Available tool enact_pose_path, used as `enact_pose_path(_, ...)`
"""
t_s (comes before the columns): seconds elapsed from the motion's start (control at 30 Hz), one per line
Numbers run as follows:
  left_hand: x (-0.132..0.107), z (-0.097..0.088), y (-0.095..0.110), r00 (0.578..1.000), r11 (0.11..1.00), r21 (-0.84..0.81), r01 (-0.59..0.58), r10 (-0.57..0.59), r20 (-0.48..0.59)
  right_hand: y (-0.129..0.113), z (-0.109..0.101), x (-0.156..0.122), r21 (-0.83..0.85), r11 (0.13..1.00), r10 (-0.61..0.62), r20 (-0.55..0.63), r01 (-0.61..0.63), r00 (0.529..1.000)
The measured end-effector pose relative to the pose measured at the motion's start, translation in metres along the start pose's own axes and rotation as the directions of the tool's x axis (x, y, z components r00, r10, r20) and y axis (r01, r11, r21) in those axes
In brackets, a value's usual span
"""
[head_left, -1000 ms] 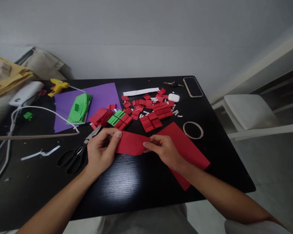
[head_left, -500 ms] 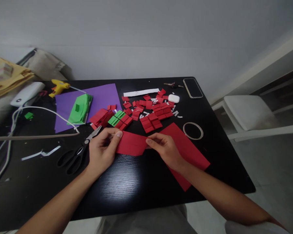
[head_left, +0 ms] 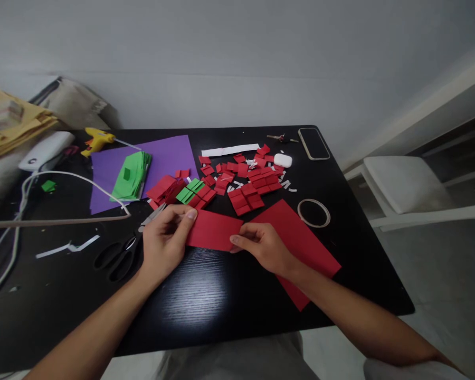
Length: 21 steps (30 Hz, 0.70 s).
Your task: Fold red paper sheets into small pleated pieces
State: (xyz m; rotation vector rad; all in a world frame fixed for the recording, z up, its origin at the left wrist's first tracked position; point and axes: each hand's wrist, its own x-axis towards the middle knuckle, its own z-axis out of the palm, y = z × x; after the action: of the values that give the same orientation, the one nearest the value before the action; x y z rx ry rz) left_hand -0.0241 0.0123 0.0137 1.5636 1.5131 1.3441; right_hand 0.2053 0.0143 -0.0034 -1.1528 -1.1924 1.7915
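Between my two hands is a small red paper rectangle [head_left: 210, 230], raised over the front of the black table. My left hand [head_left: 166, 237] pinches its left end, thumb on top. At the right end, my right hand [head_left: 261, 244] grips the lower corner between thumb and fingers. Black-handled scissors [head_left: 121, 258] lie beside my left hand, their blades partly hidden behind it. A larger red paper sheet [head_left: 296, 248] lies under and beyond my right hand. Just past the held paper are folded red pieces [head_left: 245, 199] and a green folded piece [head_left: 190, 191].
A yellow glue gun [head_left: 97, 140] and a green paper stack [head_left: 131, 177] rest on purple paper [head_left: 168, 148]. A white cable [head_left: 75, 179] loops across the left. Toward the right are a tape ring [head_left: 314, 212], a white case [head_left: 283, 160] and a phone [head_left: 314, 143].
My right hand has shifted from the paper's upper right corner to its lower right edge. The right end, bent before, now looks flatter. My left hand keeps its pinch.
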Motion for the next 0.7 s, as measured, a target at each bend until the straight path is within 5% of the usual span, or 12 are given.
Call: enact_pose_path(0.7,0.0019,0.0024,0.0016,0.994,0.994,-0.033,0.104,-0.105,-0.022,0.0019,0.0023,-0.0027,0.083,0.993,0.077,0.108,-0.086,0.991)
